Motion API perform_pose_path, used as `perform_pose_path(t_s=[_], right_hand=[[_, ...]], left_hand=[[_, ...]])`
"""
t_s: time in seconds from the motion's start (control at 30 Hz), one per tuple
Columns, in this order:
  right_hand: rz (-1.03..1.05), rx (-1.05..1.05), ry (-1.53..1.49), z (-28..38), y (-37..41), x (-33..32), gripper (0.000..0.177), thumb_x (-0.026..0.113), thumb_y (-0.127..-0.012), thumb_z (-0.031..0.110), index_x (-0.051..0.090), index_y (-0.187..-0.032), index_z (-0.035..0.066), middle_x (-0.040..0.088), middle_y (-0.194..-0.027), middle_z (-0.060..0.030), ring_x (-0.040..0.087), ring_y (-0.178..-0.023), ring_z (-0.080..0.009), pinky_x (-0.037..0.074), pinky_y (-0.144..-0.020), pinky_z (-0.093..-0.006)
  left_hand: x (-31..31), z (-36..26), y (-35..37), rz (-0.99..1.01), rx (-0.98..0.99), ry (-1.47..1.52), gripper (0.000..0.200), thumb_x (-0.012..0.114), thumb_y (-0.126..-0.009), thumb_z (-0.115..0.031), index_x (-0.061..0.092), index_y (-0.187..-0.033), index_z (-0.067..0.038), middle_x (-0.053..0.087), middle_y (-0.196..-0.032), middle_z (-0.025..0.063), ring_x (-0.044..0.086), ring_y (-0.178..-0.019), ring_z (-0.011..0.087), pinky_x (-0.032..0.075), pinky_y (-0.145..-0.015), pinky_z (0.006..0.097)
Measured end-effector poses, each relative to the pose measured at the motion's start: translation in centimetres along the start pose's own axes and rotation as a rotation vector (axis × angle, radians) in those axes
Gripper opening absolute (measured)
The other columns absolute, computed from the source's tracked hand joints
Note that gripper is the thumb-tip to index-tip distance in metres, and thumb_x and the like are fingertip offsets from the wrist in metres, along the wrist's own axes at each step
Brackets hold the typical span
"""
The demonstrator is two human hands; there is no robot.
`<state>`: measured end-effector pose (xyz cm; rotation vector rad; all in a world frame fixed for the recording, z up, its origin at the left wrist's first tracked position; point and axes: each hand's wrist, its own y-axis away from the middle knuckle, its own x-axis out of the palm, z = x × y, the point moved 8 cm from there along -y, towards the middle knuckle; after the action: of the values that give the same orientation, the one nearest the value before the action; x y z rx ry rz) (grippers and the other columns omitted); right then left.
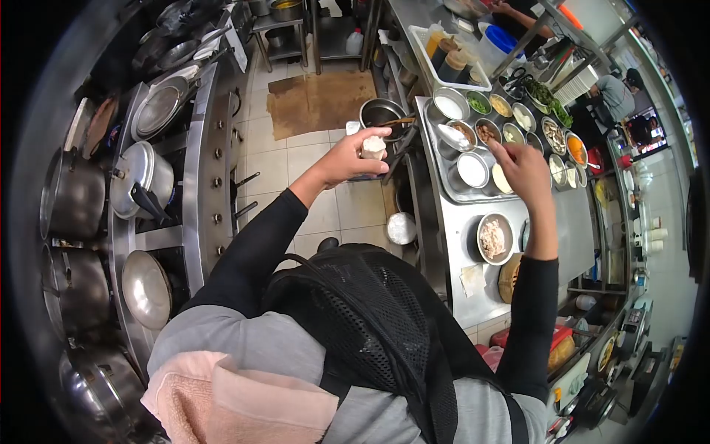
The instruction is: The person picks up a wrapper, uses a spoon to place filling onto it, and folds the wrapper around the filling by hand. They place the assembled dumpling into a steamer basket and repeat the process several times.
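Note:
My left hand (pixel 346 160) is raised over the floor beside the counter, its fingers curled round a small whitish lump (pixel 373 147) whose kind I cannot make out. On the right, my right hand (pixel 523 169) hangs over a metal tray (pixel 460 194) of small steel cups. Its fingertips are drawn together by the cup of brown pieces (pixel 486 131); whatever they pinch is hidden. Close to that hand stand a cup of white powder or liquid (pixel 471 170) and a cup of pale yellow stuff (pixel 503 179). Nearer my body sits a bowl of pale shredded food (pixel 492 238).
Several more cups, including chopped greens (pixel 478 102), fill the tray. A pot (pixel 384 118) with a wooden handle stands below the counter's left edge. To the left runs a stove with a pressure cooker (pixel 140 177) and a wok (pixel 146 288). Another person (pixel 615 96) is at far right.

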<state>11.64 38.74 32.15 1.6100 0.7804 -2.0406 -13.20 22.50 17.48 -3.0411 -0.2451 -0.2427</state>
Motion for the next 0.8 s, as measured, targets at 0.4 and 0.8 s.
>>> perform_pose_path(t_s=[0.4,0.8], right_hand=[[-0.116,0.014,-0.221,2.9,4.4,2.8,0.049,0.068,-0.094,0.047,0.069,-0.072,0.003,0.062,-0.063,-0.0153,0.061,-0.06,-0.0334,0.046,-0.058,-0.042],[-0.236,-0.258,-0.144,8.7,1.6,-0.5,0.045,0.07,-0.092,0.047,0.07,-0.072,0.007,0.064,-0.068,-0.015,0.065,-0.067,-0.0364,0.049,-0.06,-0.0451]], left_hand=[[0.4,-1.1,-1.6,-0.04,0.164,-0.118,0.028,0.088,-0.079,-0.013,0.064,-0.093,-0.009,0.064,-0.085,-0.0051,0.058,-0.08,0.0037,0.048,-0.074,0.023],[1.8,-1.4,-1.1,-0.023,0.154,-0.305,0.028,0.089,-0.077,-0.02,0.067,-0.085,-0.005,0.064,-0.078,-0.0046,0.058,-0.074,0.0061,0.049,-0.071,0.0264]])
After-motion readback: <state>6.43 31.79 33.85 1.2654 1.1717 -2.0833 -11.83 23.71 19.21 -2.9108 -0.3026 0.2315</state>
